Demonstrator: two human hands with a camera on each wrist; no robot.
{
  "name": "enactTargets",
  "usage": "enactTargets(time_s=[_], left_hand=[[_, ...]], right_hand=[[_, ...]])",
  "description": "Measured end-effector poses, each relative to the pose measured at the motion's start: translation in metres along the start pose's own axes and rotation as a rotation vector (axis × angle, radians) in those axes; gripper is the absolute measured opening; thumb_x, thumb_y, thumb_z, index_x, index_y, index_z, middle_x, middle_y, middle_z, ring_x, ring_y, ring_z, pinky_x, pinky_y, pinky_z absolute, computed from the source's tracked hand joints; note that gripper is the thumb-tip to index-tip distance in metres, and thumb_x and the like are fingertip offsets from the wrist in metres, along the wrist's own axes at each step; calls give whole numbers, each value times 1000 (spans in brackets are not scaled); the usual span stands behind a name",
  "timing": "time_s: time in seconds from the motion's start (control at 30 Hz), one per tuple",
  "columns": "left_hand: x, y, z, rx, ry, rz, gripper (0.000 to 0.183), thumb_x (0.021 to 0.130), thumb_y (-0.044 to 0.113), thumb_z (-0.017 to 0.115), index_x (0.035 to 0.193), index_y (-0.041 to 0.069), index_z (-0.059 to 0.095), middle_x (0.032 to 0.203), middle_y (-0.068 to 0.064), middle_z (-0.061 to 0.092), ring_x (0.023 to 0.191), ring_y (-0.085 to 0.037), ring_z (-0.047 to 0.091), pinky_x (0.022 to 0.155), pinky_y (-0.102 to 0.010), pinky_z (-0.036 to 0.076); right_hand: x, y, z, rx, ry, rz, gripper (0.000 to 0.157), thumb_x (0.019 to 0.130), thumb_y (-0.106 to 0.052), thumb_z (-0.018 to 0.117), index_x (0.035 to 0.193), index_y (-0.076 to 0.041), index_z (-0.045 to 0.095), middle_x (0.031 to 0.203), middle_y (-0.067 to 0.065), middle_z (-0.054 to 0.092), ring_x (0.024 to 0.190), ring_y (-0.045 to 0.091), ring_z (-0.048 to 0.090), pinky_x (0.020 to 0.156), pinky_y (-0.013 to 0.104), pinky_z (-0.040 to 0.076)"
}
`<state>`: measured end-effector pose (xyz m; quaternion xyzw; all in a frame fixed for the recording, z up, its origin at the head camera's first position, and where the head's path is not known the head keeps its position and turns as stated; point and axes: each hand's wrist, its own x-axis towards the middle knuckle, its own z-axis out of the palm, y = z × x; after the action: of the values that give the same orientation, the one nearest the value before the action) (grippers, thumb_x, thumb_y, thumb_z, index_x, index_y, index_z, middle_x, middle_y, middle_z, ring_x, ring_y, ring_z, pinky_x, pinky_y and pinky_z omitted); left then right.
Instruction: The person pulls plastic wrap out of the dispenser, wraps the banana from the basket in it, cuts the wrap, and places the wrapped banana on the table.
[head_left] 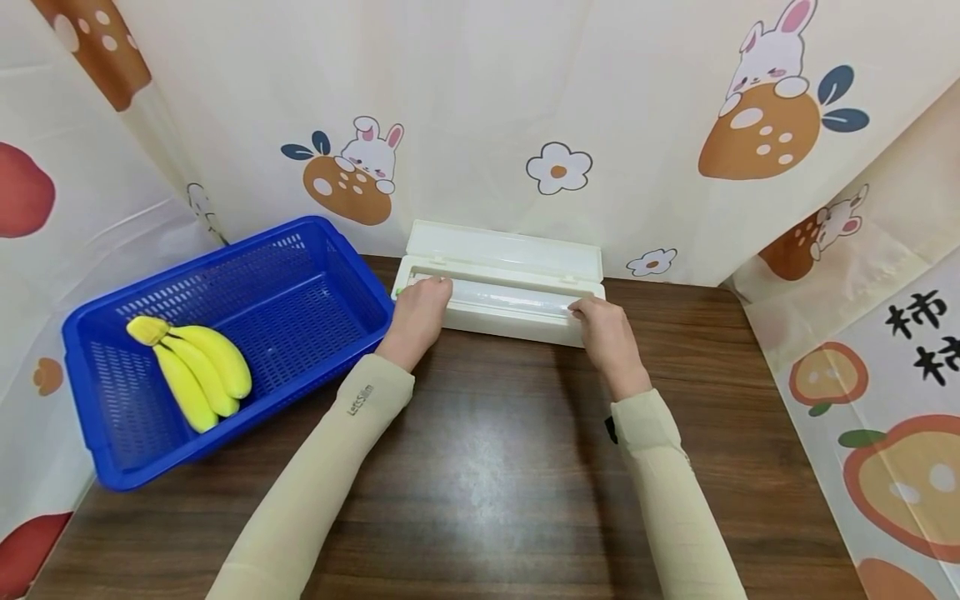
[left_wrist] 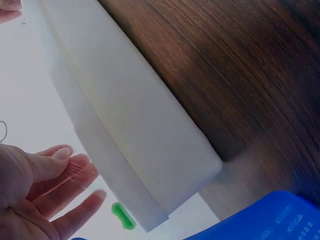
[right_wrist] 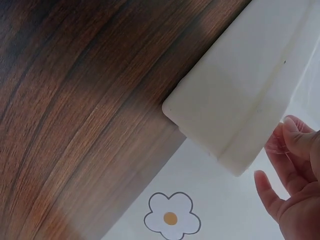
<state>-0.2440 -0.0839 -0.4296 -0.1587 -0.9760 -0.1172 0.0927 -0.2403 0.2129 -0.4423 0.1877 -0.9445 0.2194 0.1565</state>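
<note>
A white cling film dispenser [head_left: 517, 325] lies at the back of the table with its lid [head_left: 504, 248] raised. Clear cling film [head_left: 502, 297] stretches along its opening. At the left end, my left hand [head_left: 422, 318] pinches an edge of the film between thumb and fingers; the left wrist view shows the film creased over the fingers [left_wrist: 80, 175]. My right hand [head_left: 609, 340] pinches the film at the right end, thumb against fingertips in the right wrist view. A small green piece [left_wrist: 123, 216] sits at the dispenser's left end. The film roll inside is mostly hidden.
A blue plastic basket [head_left: 315, 375] stands left of the dispenser, close to its left end. A bunch of yellow bananas [head_left: 201, 371] lies in it. The dark wooden table [head_left: 480, 483] spreads in front, and a patterned cloth [head_left: 480, 108] hangs behind.
</note>
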Motion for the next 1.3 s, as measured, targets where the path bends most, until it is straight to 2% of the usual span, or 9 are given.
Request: enactTargets(time_s=[0.27, 0.4, 0.6, 1.0, 1.3], left_hand=[[-2, -2, -6, -31, -43, -7, 19, 93, -20, 59, 96, -3, 67, 101, -20, 74, 93, -36, 73, 76, -49, 61], [-2, -2, -8, -40, -48, -10, 19, 93, -20, 58, 96, -3, 68, 102, -20, 74, 94, -37, 73, 77, -49, 61], [-6, -1, -11, -40, -14, 17, 19, 93, -20, 58, 94, -4, 68, 98, -21, 74, 91, -36, 73, 77, -48, 60], [-11, -2, -16, -40, 53, 39, 19, 94, -19, 55, 89, -3, 64, 95, -22, 74, 88, -39, 73, 74, -50, 60], [-12, -1, -20, -27, 46, 26, 19, 97, -19, 56, 91, -3, 63, 96, -23, 73, 89, -38, 73, 74, -50, 61]], right_hand=[[0, 0, -5, -9, -10, 32, 13, 99, 7, 64, 100, 10, 76, 102, 27, 76, 99, 44, 74, 90, 53, 58], [-2, 0, -6, -6, 3, 20, 12, 99, 8, 64, 100, 9, 76, 100, 27, 76, 97, 43, 74, 88, 53, 59], [-3, 0, -9, -11, 37, 6, 13, 98, 11, 63, 99, 10, 76, 97, 27, 76, 95, 44, 74, 86, 53, 60], [-5, -4, -16, -12, 36, 24, 11, 98, 7, 65, 102, 8, 76, 98, 27, 76, 96, 45, 74, 87, 54, 59], [-6, -5, -20, -30, 34, 0, 13, 98, 12, 64, 103, 9, 75, 102, 27, 76, 99, 45, 74, 89, 54, 58]])
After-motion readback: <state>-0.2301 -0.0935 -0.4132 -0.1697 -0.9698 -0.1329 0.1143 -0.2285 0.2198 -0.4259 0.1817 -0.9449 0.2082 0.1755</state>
